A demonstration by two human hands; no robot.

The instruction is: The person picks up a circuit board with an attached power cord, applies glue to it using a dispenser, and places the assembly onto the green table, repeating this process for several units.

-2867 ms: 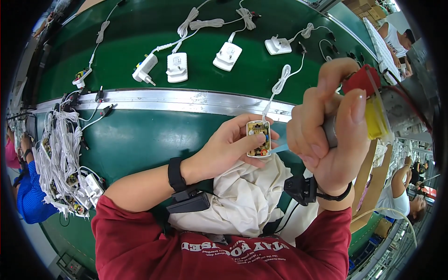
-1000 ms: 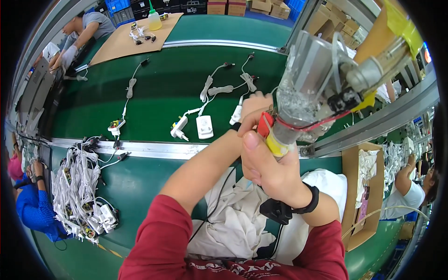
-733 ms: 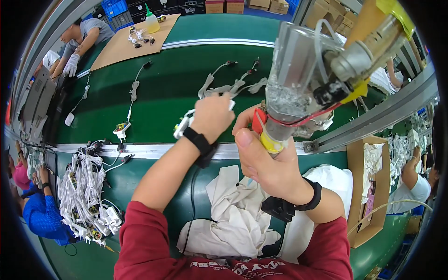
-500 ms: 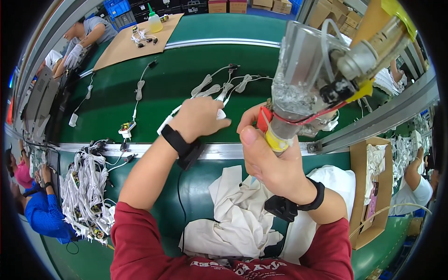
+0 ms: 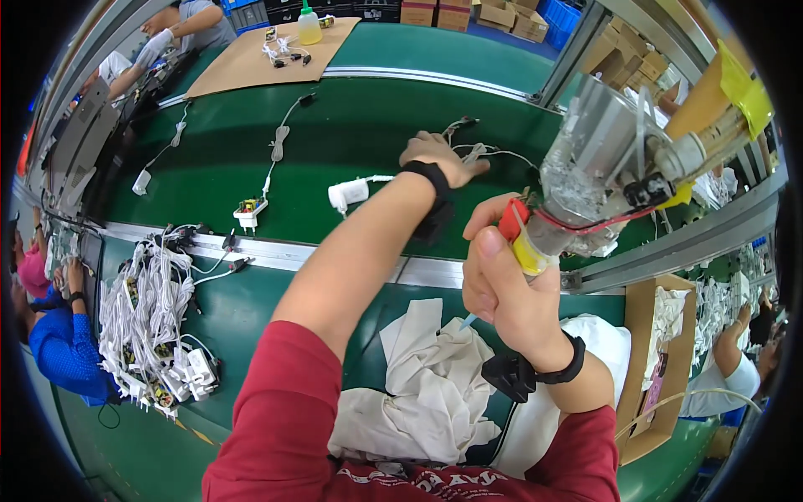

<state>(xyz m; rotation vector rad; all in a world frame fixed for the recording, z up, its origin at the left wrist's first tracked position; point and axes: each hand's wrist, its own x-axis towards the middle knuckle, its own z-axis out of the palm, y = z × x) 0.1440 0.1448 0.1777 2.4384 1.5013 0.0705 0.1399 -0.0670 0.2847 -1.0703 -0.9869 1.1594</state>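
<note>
My right hand (image 5: 519,280) is closed around a hand-held glue gun (image 5: 577,180) with a cloudy clear canister, a red trigger-like part and yellow tape. Its thin pale-blue tip pokes out below my fist. Farther out, my left hand (image 5: 439,159) reaches over the green belt, thumb stretched out and fingers partly hidden, by white coiled cables (image 5: 477,153). Whether it touches a cable I cannot tell. Near my left forearm lies a white plug adapter (image 5: 348,195) with a cable. To the left sits a plug with an exposed circuit board (image 5: 249,211).
A pile of white cabled adapters (image 5: 146,318) lies at left. White cloth (image 5: 439,376) is bunched in front of me; a cardboard box (image 5: 648,418) stands at right. Beyond the belt, a green-capped bottle (image 5: 309,27) stands on cardboard (image 5: 226,71). A metal post and rail frame the right. Co-workers sit both sides.
My left hand has moved away from the white adapter, out and to the right over the cables. The adapter now shows fully. The glue gun stays in my right hand; the view has shifted.
</note>
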